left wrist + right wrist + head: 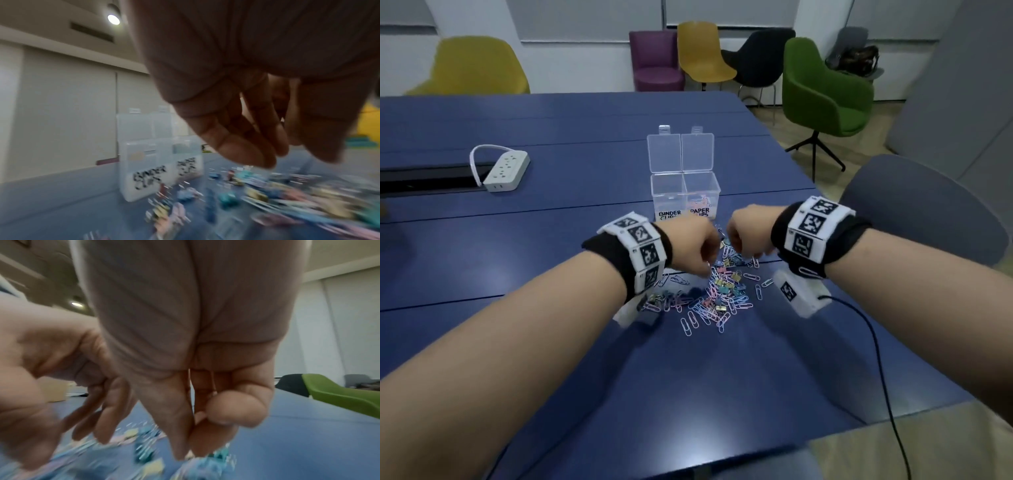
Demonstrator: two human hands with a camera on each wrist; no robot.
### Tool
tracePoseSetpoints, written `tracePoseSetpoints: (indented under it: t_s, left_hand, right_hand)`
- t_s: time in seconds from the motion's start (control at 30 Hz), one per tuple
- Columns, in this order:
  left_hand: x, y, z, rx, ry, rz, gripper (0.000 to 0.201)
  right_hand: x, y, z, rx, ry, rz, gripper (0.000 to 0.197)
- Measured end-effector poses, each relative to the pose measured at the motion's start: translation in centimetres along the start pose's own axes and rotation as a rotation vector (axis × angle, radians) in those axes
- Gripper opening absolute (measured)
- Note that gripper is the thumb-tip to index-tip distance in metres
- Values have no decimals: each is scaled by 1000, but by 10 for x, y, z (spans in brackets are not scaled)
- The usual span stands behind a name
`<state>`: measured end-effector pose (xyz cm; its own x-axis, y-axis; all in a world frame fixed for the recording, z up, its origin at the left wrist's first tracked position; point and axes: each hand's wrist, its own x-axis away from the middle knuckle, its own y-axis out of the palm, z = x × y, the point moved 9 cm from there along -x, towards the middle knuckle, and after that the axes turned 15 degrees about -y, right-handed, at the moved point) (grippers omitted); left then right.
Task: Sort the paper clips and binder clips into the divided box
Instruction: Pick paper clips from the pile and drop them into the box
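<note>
A mixed pile of pastel paper clips and small binder clips (717, 294) lies on the blue table in front of the clear divided box (685, 192). The box's two lids stand open, and its compartments are labelled BINDER CLIPS on the left and PAPER CLIPS on the right. A few clips show in the paper clip side (700, 199). My left hand (703, 265) hangs over the pile's far edge, fingers (246, 154) pointing down with nothing seen in them. My right hand (743, 248) reaches down beside it. Its thumb and fingertips (180, 447) meet just above the clips, but blur hides any hold.
A white power strip (506, 168) lies at the left, beside a dark slot in the table. A black cable (873, 342) runs from my right wrist off the front edge. Chairs stand behind the table, and a grey one (928, 212) is at its right side.
</note>
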<state>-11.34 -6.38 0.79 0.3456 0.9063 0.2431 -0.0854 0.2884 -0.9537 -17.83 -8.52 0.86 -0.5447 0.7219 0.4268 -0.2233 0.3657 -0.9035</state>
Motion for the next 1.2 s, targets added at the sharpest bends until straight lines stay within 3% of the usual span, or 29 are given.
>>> tracePoseSetpoints:
  t_s: [0.1,0.2,0.3,0.4,0.7,1.0,1.1,1.2]
  left_hand:
    - [19,23,3,33,30,-41,28]
    - [24,37,4,40,11,-68,32]
    - [20,46,7,42,-23,-88,29]
    - [15,54,10,37,-25,-97,21]
    - [12,39,13,94,17,-27,14]
    - [16,7,-53,208,-135,32,15]
    - [14,10,-69,194,-190,11,14]
    - [12,9,-84,211,-237,20,10]
  right_hand:
    - [16,26,-7,-57,-34,-42,11]
    - [17,39,-9,-147,-29,16,27]
    - [11,44,-11,-211,-40,99,22]
    - [7,50,-12,-253,-54,93,13]
    - [11,42,-4,-316,-85,179,12]
    - [29,40,32,-484,-53,280,16]
    - [22,36,25,-457,-57,329,10]
    - [12,45,2,-457,-132,254,10]
